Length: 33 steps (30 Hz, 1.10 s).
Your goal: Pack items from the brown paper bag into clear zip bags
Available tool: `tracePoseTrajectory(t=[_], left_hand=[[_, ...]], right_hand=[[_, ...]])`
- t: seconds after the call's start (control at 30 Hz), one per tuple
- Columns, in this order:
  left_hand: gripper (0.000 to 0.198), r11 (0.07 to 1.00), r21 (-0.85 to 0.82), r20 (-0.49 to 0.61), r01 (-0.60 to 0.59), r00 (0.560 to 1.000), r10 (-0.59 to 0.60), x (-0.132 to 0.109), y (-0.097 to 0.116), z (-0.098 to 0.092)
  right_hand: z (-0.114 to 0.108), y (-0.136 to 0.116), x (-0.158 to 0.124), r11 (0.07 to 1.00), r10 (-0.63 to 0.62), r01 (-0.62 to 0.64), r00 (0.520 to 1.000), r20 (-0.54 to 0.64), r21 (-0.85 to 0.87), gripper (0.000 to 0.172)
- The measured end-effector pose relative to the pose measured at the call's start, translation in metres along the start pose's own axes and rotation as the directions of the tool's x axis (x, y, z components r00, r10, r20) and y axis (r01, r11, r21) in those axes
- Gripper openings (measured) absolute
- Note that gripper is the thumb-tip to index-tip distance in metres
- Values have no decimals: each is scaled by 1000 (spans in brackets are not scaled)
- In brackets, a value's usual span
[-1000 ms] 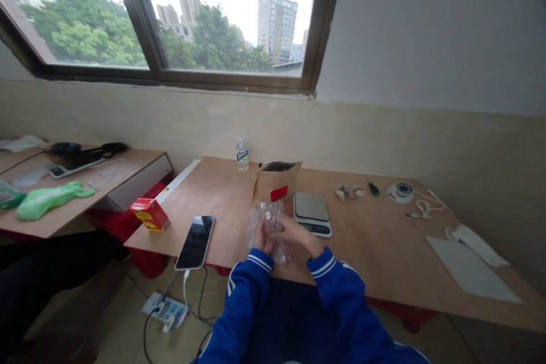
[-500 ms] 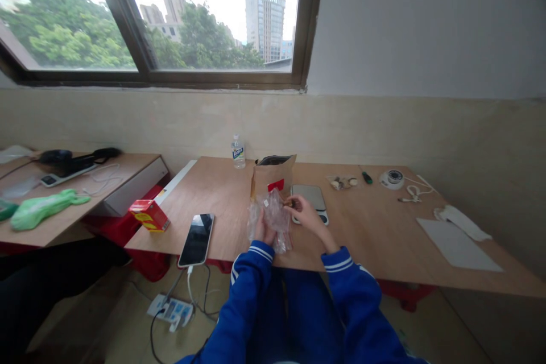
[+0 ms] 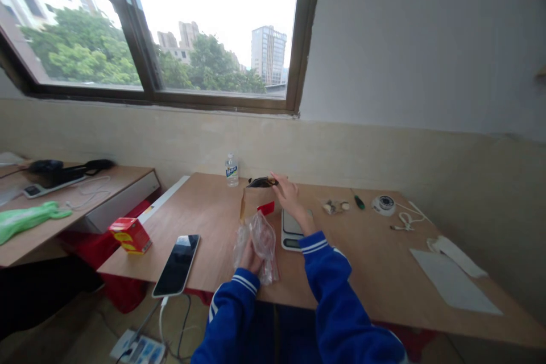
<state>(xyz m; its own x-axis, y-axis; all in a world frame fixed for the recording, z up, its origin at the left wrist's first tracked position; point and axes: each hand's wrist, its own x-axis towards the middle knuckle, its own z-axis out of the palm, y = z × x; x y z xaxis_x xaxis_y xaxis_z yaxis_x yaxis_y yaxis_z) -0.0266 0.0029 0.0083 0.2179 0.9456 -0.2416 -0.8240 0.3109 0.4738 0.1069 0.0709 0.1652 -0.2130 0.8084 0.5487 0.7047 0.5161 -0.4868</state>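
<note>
My left hand (image 3: 252,260) is closed round a crumpled clear plastic bag (image 3: 264,242) at the front of the table. Just behind it stands a brown paper bag (image 3: 251,202) with a dark inside and its mouth spread apart. A red tag (image 3: 266,208) shows on the paper bag's front. My right hand (image 3: 288,193) is at the right corner of that mouth, thumb and fingers closed on the rim. Whether it also holds something small there I cannot tell. Under my right forearm lies a flat kitchen scale (image 3: 292,243), partly covered.
A phone (image 3: 177,266) on a cable and a red box (image 3: 130,235) lie left. Behind stands a water bottle (image 3: 231,170). To the right are a bag of small pieces (image 3: 335,207), a green-handled tool (image 3: 359,202), a white dome camera (image 3: 384,205) and a white sheet (image 3: 452,281).
My right hand has moved from beside the plastic bag up and away to the paper bag's mouth. The left hand keeps the plastic bag. The view has tilted up slightly.
</note>
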Motion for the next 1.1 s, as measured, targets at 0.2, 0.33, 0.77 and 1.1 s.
tracePoseTrajectory(t=[0.2,0.33,0.77,1.1], left_hand=[[33,1000,30,-33,5,999,-4,7,-1,-4],[32,996,92,-44,-9,999,13,6,-1,-5],[20,775,576,-120,-260,911,395,-6,-13,22],[38,170,957,122,-234,859,498,-36,50,62]], right_hand=[[-2,-2,4,995,50,-41,995,91,-92,39],[-8,-9,-11,1000,17,-18,999,-47,-8,44],[64,2,-150,610,680,-597,732,42,522,41],[-10,114,-135,756,606,-521,786,-121,397,36]])
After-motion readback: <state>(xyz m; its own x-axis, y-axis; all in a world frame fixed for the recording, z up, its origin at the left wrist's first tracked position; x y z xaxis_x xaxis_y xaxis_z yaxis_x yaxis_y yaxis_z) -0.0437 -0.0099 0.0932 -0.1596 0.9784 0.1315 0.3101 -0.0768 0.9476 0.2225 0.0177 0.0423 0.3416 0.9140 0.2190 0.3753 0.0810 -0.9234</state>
